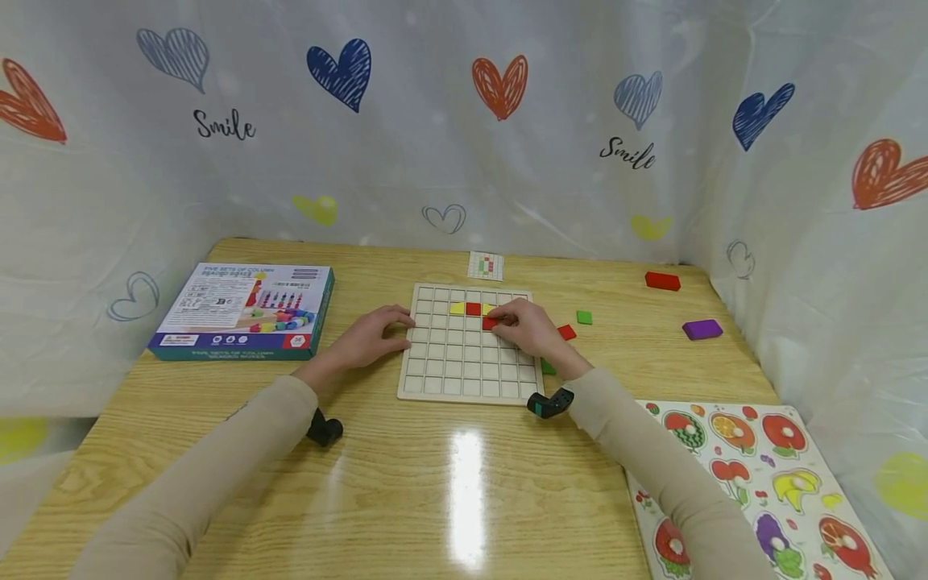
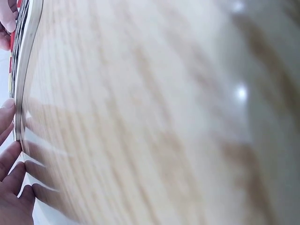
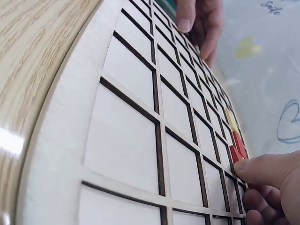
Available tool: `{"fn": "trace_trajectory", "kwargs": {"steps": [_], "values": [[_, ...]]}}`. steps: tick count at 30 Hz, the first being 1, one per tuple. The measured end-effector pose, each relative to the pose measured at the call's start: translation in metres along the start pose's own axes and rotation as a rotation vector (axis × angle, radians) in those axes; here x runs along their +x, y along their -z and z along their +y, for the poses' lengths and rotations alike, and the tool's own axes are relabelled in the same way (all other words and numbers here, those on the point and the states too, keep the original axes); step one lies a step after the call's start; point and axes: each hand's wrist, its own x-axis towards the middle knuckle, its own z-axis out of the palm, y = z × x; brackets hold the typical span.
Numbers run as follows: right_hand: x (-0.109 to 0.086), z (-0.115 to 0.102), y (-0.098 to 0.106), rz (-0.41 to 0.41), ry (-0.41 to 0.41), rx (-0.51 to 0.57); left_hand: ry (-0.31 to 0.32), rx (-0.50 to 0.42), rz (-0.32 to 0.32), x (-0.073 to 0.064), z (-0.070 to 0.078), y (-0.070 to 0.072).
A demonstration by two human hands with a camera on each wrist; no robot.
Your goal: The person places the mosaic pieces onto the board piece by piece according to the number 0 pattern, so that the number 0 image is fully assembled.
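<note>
A pale wooden grid board lies flat on the table. The right hand pinches a red square tile between thumb and fingers, just below the far row of tiles. In that row sit a yellow tile, a red tile and another yellow tile partly behind the fingers. The right wrist view shows the thumb against the red tile. At the board's left edge rests the left hand, its fingers loosely bent; in the left wrist view its fingertips touch the rim.
Loose tiles lie right of the board: a red one, a green one and another green one. A small pattern card is behind it. Around stand a boxed toy, red block, purple block and fruit puzzle.
</note>
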Motion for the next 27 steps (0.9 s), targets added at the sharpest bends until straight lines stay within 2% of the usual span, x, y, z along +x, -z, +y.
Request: {"fn": "trace_trajectory", "kwargs": {"steps": [20,27], "values": [[-0.0031,-0.0009,-0.001,0.007,0.002,-0.024,-0.01,-0.018,-0.004,0.0002,0.0014,0.0],[-0.0084,-0.0005,0.0011,0.051,-0.017,0.061,0.003,-0.017,-0.006,0.0005,0.0011,0.0001]]}}
